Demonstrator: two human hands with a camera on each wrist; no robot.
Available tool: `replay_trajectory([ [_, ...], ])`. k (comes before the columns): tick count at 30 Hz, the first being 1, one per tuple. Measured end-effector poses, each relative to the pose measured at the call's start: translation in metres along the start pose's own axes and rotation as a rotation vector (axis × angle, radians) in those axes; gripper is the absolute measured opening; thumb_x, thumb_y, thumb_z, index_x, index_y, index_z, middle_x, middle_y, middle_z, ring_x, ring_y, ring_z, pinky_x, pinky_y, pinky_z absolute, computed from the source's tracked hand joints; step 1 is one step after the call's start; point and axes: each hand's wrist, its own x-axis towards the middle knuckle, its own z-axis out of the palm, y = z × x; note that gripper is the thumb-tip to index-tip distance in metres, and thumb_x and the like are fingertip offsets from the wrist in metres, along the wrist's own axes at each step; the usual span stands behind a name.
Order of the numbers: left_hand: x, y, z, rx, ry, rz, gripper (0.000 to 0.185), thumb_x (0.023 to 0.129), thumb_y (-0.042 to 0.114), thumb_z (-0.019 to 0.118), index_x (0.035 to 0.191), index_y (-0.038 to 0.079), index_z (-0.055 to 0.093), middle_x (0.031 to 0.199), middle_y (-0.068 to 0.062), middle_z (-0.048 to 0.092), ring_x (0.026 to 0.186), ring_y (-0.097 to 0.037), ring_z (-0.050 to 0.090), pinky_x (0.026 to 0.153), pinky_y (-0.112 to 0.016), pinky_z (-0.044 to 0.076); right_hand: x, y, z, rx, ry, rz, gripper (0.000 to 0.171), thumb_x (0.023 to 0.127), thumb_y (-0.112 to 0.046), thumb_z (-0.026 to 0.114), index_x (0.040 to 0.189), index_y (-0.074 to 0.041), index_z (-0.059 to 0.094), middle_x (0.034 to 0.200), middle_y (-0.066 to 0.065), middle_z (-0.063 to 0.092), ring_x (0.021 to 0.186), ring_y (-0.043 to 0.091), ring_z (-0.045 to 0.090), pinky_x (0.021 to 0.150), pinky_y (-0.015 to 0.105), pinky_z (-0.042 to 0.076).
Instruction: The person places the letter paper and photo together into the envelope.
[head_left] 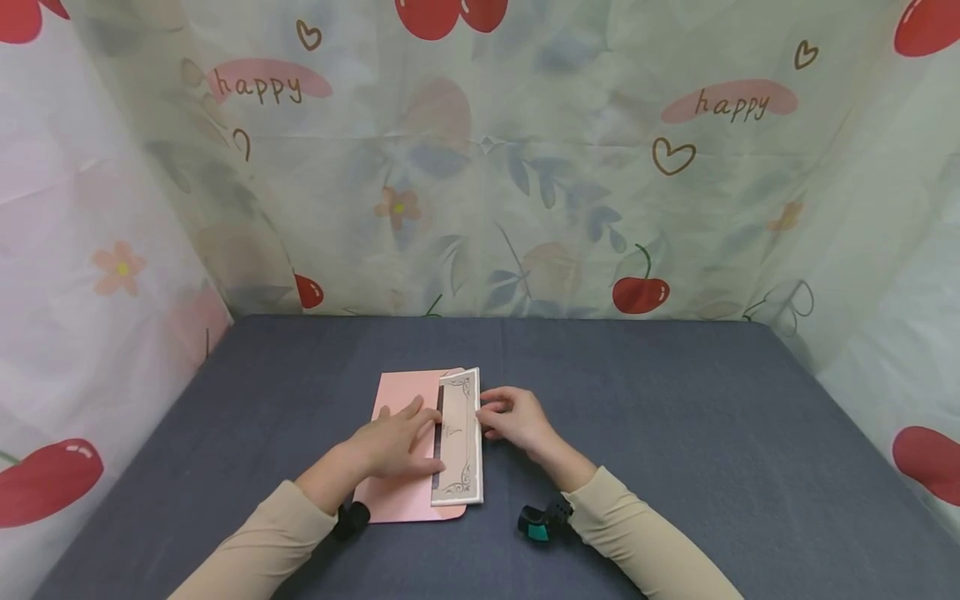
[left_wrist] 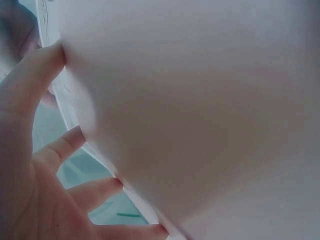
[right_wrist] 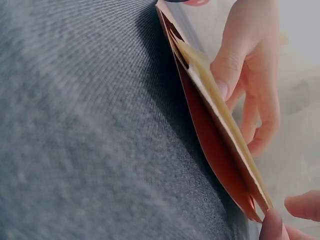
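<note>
A pink folder-like cover [head_left: 405,500] lies on the dark table. Over its right part is a pale card [head_left: 459,450] with scrollwork corners, its right edge reaching past the cover. My left hand [head_left: 393,446] rests across the pink cover with fingers spread, fingertips at the card's left edge. In the left wrist view its fingertips touch the rim of a pale sheet [left_wrist: 200,115]. At the card's right edge, my right hand [head_left: 521,421] pinches with bent fingers. From the right wrist, a gap with a reddish inside [right_wrist: 215,145] shows below the card's cream edge [right_wrist: 227,117].
Dark cloth covers the table [head_left: 637,400]. A printed curtain [head_left: 487,208] hangs along its back and both sides. Black wrist devices [head_left: 543,521] sit under both sleeves, close to the tabletop.
</note>
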Motion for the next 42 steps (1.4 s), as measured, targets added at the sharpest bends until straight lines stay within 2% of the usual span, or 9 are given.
replay_trajectory([
  [13, 0.0002, 0.0012, -0.0003, 0.0, -0.011, -0.018, 0.061, 0.078, 0.055, 0.065, 0.129, 0.027, 0.045, 0.153, -0.018, 0.025, 0.13, -0.054, 0.034, 0.104, -0.066, 0.027, 0.0003, -0.0004, 0.0016, 0.014, -0.057, -0.007, 0.031, 0.083, -0.004, 0.064, 0.112, 0.007, 0.06, 0.093, 0.018, 0.069, 0.063, 0.008, 0.063, 0.06, 0.027, 0.057],
  [25, 0.0011, -0.0007, 0.0008, -0.002, -0.006, -0.002, 0.06, 0.079, 0.054, 0.065, 0.128, 0.027, 0.045, 0.153, -0.019, 0.026, 0.129, -0.052, 0.038, 0.106, -0.064, 0.026, -0.0025, -0.0056, 0.003, 0.033, -0.086, 0.004, 0.033, 0.084, -0.005, 0.064, 0.114, 0.008, 0.059, 0.09, 0.013, 0.067, 0.064, 0.006, 0.062, 0.062, 0.028, 0.057],
  [34, 0.0011, -0.0007, 0.0008, -0.008, -0.007, -0.01, 0.06, 0.078, 0.055, 0.066, 0.128, 0.027, 0.046, 0.153, -0.018, 0.026, 0.129, -0.054, 0.035, 0.104, -0.065, 0.028, -0.0037, -0.0063, 0.0042, 0.038, -0.094, 0.006, 0.032, 0.085, -0.006, 0.063, 0.114, 0.008, 0.059, 0.098, 0.021, 0.068, 0.068, 0.01, 0.066, 0.064, 0.029, 0.058],
  [42, 0.0011, -0.0006, 0.0004, -0.007, -0.008, -0.011, 0.06, 0.078, 0.055, 0.065, 0.129, 0.028, 0.045, 0.153, -0.017, 0.026, 0.129, -0.055, 0.034, 0.103, -0.065, 0.03, -0.0017, -0.0046, 0.0051, 0.048, -0.107, 0.018, 0.031, 0.086, -0.007, 0.063, 0.114, 0.007, 0.059, 0.099, 0.02, 0.068, 0.069, 0.011, 0.067, 0.065, 0.028, 0.058],
])
